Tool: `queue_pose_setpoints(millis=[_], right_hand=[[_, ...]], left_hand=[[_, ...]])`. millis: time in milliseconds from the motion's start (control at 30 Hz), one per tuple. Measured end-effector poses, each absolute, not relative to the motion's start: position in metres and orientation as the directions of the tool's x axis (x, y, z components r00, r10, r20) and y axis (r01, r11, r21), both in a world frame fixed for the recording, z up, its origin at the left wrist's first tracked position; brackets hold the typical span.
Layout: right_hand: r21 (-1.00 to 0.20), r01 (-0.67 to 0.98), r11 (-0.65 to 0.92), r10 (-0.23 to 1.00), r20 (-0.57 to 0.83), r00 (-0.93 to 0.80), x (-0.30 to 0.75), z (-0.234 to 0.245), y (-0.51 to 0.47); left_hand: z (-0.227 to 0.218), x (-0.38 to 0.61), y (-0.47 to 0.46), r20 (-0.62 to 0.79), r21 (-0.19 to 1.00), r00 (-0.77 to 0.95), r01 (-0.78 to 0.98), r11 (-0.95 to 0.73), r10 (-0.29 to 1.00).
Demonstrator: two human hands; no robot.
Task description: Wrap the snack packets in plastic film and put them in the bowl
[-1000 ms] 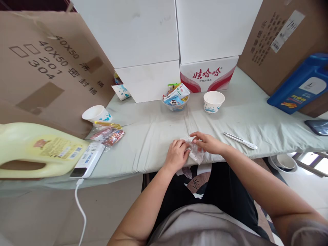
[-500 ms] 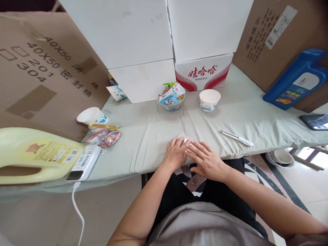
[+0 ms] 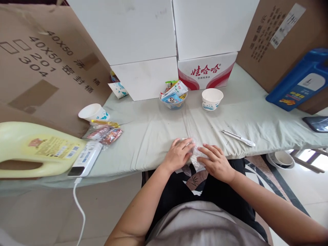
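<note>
A crumpled clear plastic bag lies at the near edge of the cloth-covered table. My left hand rests on its left side with the fingers laid flat. Its right side lies under my right hand, fingers spread and pressed down. Part of the bag hangs over the table edge between the two hands.
A clear bowl of snack packets and a paper bowl stand at the back. A white pen lies to the right. Left are a tipped paper cup, wrappers, a power bank and a yellow jug. Boxes wall the back.
My right hand slid from the top of the bag toward the table edge, then settled on the bag's right side. My left hand stayed on the bag.
</note>
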State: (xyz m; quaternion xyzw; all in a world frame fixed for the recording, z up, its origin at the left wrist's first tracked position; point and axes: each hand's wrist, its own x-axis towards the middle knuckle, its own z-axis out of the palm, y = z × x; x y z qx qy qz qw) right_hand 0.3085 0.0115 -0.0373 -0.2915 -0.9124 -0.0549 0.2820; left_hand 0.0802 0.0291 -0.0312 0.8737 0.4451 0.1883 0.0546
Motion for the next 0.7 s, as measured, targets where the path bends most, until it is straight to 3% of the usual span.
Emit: queue_pose_setpoints(millis=[167,367,533,700], right_hand=[[-0.234,0.312,0.921,0.386,0.428,-0.817,0.301,-0.020,0.031],[-0.393,0.536,0.747,0.652,0.277,-0.706,0.279,-0.015,0.064],[-0.240,0.845,0.479,0.877,0.082,-0.474,0.250,-0.024,0.080],[-0.135,0.894,0.426,0.904,0.077,-0.419,0.239,-0.028,0.076]], left_hand=[[-0.036,0.077,0.031,0.318,0.338,0.518,0.720,-0.605,0.794],[-0.040,0.074,0.033,0.354,0.427,0.511,0.657,-0.621,0.783],[-0.041,0.072,0.034,0.340,0.500,0.474,0.640,-0.583,0.812],[-0.042,0.072,0.033,0.354,0.534,0.450,0.623,-0.572,0.820]])
